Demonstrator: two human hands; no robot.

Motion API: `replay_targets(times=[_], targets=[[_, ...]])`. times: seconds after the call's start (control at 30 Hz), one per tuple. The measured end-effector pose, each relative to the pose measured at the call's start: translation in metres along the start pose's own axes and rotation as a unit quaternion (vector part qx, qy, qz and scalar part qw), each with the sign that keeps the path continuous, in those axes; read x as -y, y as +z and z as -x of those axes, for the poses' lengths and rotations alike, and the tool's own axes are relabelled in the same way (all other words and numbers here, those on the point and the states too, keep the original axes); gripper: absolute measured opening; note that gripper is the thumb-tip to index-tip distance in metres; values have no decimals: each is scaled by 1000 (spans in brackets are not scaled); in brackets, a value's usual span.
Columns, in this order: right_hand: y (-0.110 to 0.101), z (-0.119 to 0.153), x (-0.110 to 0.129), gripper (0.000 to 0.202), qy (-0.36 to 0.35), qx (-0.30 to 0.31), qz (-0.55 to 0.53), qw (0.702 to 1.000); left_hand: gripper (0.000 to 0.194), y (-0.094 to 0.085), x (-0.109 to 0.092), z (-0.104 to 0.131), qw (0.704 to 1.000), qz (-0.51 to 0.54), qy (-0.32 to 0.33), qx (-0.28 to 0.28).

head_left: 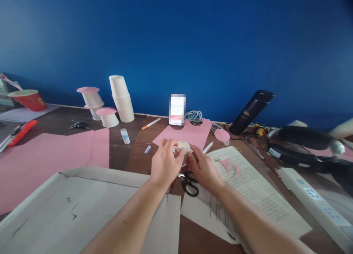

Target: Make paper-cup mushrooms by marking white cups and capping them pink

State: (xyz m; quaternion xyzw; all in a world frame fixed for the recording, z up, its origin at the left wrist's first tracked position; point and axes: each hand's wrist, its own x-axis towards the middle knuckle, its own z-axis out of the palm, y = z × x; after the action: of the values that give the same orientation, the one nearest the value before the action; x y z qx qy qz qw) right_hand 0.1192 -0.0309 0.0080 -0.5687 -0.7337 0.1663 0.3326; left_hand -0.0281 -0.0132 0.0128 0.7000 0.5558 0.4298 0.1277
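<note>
Between my two hands, over the near edge of a pink paper sheet (pixel 190 132), is a white paper cup (pixel 183 146), its round end facing up. My left hand (pixel 166 160) closes its fingers on the cup's left side, thumb toward me. On the other side my right hand (pixel 202 166) grips it with bent fingers. Just below the hands lie black-handled scissors (pixel 190 187), partly covered by them. Pink paper scraps (pixel 224 165) rest on a printed sheet (pixel 253 187) to the right. A pink paper disc (pixel 222 135) lies farther back.
At the back left stand a stack of paper cups (pixel 121 99) and cups topped with pink discs (pixel 107 112). A glue bottle (pixel 125 136) and a cardboard box lid (pixel 104 184) are nearer. Rightward are a black flask (pixel 250 112), headphones (pixel 300 154) and a power strip (pixel 317 202).
</note>
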Motion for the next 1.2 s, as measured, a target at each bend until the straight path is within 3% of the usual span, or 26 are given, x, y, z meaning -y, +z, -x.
replay_targets(times=[0.13, 0.27, 0.43, 0.7, 0.97, 1.2], targets=[[0, 2, 0, 41, -19, 14, 16, 1000, 10, -1, 0, 0, 1000, 2, -2, 2], [0, 2, 4, 43, 16, 14, 12, 1000, 11, -2, -1, 0, 1000, 2, -6, 2], [7, 1, -1, 53, 40, -49, 13, 998, 11, -3, -1, -1, 1000, 2, -11, 1], [13, -10, -19, 45, 34, -103, -27, 994, 9, -5, -6, 3, 1000, 13, -9, 4], [6, -12, -16, 46, 60, -15, -162, 985, 10, -14, -3, -5, 996, 91, -20, -11], [-1, -6, -13, 60, 50, 22, -234, 971, 13, -12, -2, -6, 990, 129, 56, -12]])
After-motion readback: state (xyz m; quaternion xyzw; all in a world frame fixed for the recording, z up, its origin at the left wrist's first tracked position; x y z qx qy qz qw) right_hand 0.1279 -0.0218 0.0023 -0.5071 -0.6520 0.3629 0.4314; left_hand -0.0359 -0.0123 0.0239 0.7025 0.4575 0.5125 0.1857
